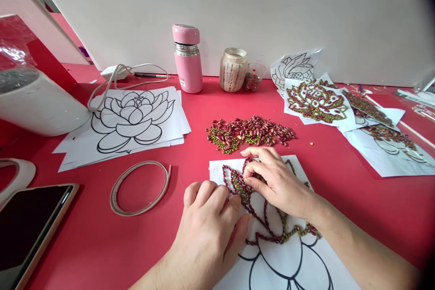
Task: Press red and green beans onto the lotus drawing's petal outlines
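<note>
A white sheet with a black lotus outline (282, 263) lies before me, its upper petals edged with red beans and green beans. My left hand (210, 224) rests at the sheet's left side with curled fingers; its fingertips are partly hidden near the bean lines. Over the upper petals, my right hand (277, 181) has thumb and fingers bent together in a pinch, touching or just above the beans. Whatever sits between those fingertips is too small to make out. Just beyond is a loose pile of red and green beans (251, 131).
Printed lotus sheets (132, 122) lie stacked at left, near a tape coil (117, 190) and phone (34, 231). A pink thermos (188, 63), a jar (233, 70) and a small bag of beans (253, 80) stand behind. Bean-covered pictures (317, 102) overlap at right.
</note>
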A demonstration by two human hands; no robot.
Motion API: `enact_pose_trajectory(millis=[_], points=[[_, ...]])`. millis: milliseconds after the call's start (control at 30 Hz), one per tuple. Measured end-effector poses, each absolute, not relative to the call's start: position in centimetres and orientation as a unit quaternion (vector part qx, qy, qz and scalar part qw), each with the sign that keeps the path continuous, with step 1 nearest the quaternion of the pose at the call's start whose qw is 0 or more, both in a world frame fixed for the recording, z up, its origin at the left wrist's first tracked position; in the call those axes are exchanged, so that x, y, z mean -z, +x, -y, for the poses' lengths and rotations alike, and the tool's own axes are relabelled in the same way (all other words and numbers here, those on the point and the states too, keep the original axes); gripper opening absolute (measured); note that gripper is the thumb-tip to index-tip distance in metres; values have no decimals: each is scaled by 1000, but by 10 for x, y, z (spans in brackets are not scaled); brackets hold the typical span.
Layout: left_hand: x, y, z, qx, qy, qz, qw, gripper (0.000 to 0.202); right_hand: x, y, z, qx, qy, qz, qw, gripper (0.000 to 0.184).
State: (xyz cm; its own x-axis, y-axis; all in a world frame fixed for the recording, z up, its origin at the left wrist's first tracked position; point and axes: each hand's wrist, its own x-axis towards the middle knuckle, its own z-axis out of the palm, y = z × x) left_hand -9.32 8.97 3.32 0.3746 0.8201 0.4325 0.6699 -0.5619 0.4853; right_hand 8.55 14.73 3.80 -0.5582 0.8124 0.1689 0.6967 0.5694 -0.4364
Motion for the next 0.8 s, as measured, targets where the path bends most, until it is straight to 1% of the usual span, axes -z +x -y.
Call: enact_pose_trajectory(millis=[100,333,567,800], points=[[-33,-93,-90,-330,820,-453,117,13,-38,85,-148,-160,-432,869,178,17],[-33,-94,-89,-328,821,-454,115,11,-42,91,-150,-159,-432,865,200,15],[-34,-94,-89,-316,823,-459,111,12,-39,87,-150,-153,-448,855,210,5],[-34,-94,-89,-320,822,-460,105,12,-37,84,-150,-145,-457,853,205,2]])
